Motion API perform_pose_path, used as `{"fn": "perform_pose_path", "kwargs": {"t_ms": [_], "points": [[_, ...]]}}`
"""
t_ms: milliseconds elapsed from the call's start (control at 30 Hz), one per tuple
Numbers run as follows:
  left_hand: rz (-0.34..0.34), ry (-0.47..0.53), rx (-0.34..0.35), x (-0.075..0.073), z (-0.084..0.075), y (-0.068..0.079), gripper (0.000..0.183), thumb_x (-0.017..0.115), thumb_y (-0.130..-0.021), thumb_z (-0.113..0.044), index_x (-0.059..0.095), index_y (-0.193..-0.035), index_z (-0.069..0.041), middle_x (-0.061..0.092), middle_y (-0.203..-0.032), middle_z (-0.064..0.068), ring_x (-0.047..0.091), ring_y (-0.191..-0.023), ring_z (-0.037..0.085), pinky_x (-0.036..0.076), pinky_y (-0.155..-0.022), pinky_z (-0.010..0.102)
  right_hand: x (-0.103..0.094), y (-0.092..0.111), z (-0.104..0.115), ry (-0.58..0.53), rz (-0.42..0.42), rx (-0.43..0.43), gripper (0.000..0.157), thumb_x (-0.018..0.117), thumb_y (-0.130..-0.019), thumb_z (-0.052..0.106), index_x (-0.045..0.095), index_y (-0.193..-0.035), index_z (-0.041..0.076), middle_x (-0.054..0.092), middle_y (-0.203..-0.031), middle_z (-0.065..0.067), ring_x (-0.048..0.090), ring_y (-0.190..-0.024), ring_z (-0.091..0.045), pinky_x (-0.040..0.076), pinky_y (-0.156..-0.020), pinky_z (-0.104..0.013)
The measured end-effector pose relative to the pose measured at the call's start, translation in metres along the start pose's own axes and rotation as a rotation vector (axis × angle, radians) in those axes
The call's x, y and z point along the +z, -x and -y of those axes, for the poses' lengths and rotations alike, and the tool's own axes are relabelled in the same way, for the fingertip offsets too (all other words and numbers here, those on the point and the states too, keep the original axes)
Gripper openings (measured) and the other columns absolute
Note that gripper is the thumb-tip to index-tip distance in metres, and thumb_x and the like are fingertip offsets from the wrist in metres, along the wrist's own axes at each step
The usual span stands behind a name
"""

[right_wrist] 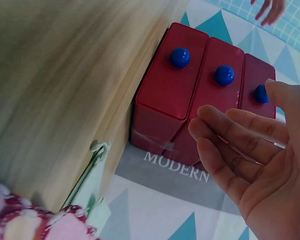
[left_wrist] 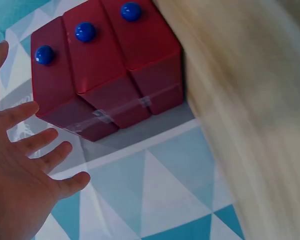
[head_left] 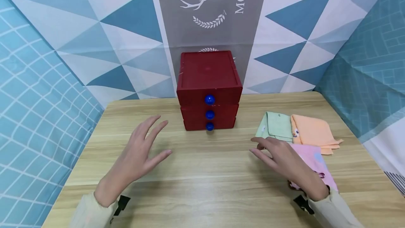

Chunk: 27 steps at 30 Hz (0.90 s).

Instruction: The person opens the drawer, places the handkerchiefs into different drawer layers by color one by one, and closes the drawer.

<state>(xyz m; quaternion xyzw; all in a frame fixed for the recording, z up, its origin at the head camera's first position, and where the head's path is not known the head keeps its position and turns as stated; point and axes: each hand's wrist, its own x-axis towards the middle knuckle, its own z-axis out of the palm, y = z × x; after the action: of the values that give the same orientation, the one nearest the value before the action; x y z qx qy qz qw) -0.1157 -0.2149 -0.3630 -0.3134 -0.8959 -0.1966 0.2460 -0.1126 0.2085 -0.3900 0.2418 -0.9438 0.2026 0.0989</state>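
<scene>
A dark red chest of three drawers (head_left: 207,71) stands at the back of the table, each drawer front bearing a round blue knob (head_left: 210,99). All three drawers look closed. My left hand (head_left: 134,154) hovers left of the chest with fingers spread and nothing in it; the left wrist view shows the same hand (left_wrist: 35,165) with the chest beyond. On the other side my right hand (head_left: 281,156) is held over the table, fingers loosely bent and the palm bare in the right wrist view. It overlaps a pink cloth (head_left: 311,156) in the head view.
A folded green cloth (head_left: 278,126) and a folded orange cloth (head_left: 313,131) lie at the right of the wooden table (head_left: 196,185), behind the pink one. Patterned fabric (head_left: 126,20) hangs behind the table, with blue sheets (head_left: 34,115) along both sides.
</scene>
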Motion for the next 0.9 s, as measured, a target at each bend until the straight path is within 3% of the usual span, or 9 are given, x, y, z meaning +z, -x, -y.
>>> {"fn": "perform_pose_path", "kwargs": {"t_ms": [267, 467, 667, 900], "points": [[-0.002, 0.06, 0.018, 0.008, -0.007, -0.019, 0.074, 0.052, -0.096, -0.06, 0.04, -0.153, -0.015, 0.032, -0.159, 0.007, 0.034, -0.143, 0.031, 0.031, -0.114, 0.054, 0.0, -0.018, 0.008, 0.009, 0.074, -0.016, 0.041, 0.064, -0.095, 0.045, 0.068, -0.124, 0.015, 0.071, -0.093, 0.006, 0.066, -0.08, -0.011, 0.054, -0.066, -0.026], [-0.029, 0.086, 0.024, 0.006, -0.007, -0.032, 0.073, 0.05, -0.097, -0.059, 0.039, -0.153, -0.013, 0.03, -0.16, 0.006, 0.033, -0.144, 0.029, 0.031, -0.115, 0.051, 0.001, -0.027, 0.014, -0.079, 0.082, -0.021, 0.045, 0.059, -0.096, 0.052, 0.068, -0.125, 0.019, 0.071, -0.096, 0.009, 0.065, -0.083, -0.006, 0.055, -0.068, -0.023], [-0.045, 0.108, 0.015, 0.002, -0.005, -0.044, 0.076, 0.06, -0.096, -0.047, 0.03, -0.157, -0.013, 0.029, -0.161, 0.005, 0.031, -0.146, 0.027, 0.028, -0.118, 0.046, 0.006, -0.036, 0.023, -0.181, 0.09, -0.071, 0.035, 0.062, -0.097, 0.042, 0.068, -0.124, 0.02, 0.07, -0.095, 0.012, 0.063, -0.083, 0.001, 0.055, -0.068, -0.023], [-0.041, 0.116, -0.011, -0.001, -0.005, -0.056, 0.08, 0.069, -0.092, -0.034, 0.027, -0.158, -0.016, 0.024, -0.164, 0.002, 0.028, -0.148, 0.025, 0.035, -0.114, 0.051, 0.008, -0.049, 0.034, -0.24, 0.108, -0.123, 0.044, 0.053, -0.099, 0.052, 0.068, -0.126, 0.02, 0.07, -0.098, 0.013, 0.062, -0.084, 0.003, 0.056, -0.069, -0.023]]}}
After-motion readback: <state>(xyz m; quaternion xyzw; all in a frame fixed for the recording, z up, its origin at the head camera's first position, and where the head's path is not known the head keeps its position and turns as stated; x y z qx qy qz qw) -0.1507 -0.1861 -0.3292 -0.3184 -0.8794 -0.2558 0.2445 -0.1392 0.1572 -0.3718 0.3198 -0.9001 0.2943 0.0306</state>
